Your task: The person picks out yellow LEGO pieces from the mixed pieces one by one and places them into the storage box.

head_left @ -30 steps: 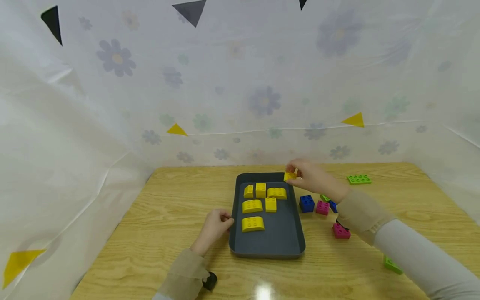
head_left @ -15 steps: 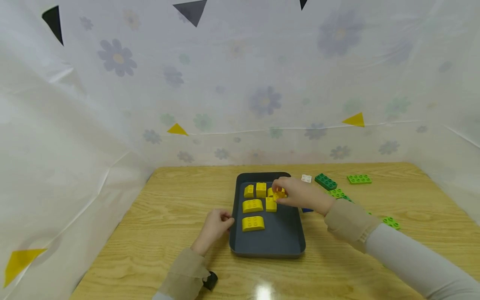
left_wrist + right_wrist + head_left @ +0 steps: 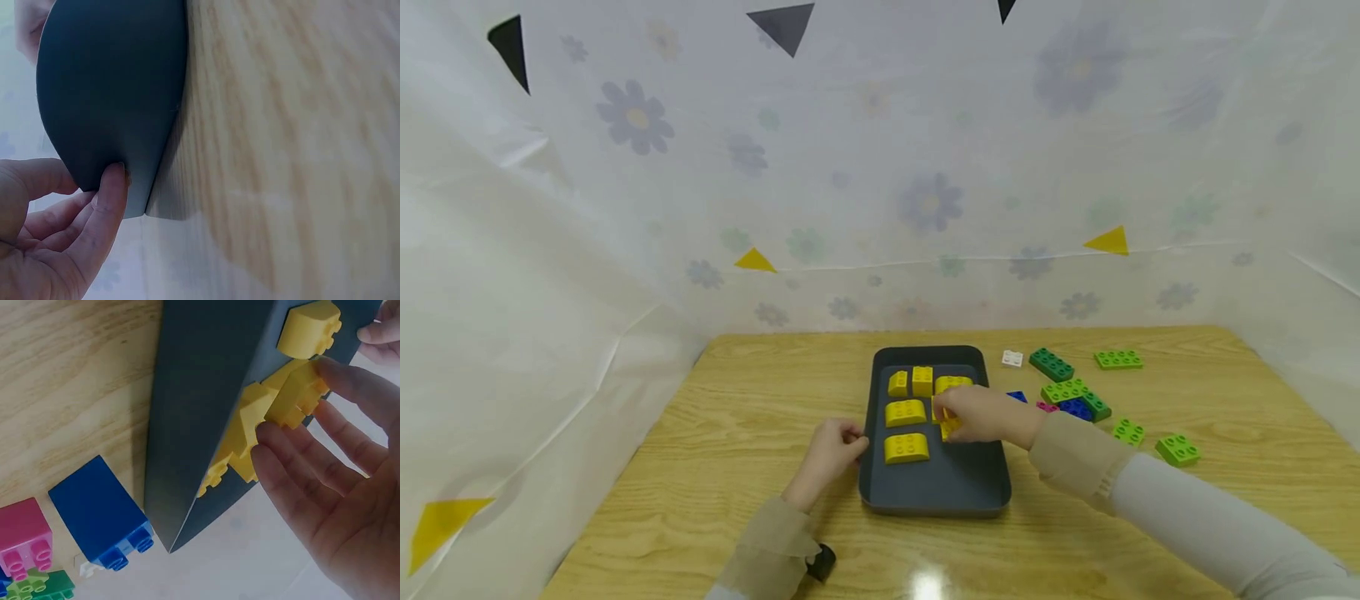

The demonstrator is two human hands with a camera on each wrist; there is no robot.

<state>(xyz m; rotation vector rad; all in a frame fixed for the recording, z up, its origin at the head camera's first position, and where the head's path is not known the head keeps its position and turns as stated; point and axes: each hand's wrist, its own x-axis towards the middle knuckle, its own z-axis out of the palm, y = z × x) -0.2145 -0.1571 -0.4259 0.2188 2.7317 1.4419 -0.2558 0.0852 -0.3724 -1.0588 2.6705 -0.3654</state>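
My right hand reaches over the dark grey tray, pinching a yellow toy brick between thumb and fingers. That brick is partly hidden by the fingers in the head view. Several other yellow bricks lie in the tray, among them a rounded one toward the near left and a blocky one near the far end. At the tray's left side, my left hand pinches the rim; the left wrist view shows its thumb and fingers on either side of the tray wall.
Right of the tray, loose bricks lie on the wooden table: a blue one, a pink one, a dark green one, a white one and several light green ones. A white flowered sheet hangs behind the table.
My right hand has carried the yellow brick from the tray's far right edge inward and nearer, to the tray's middle right. The left hand has stayed at the rim.
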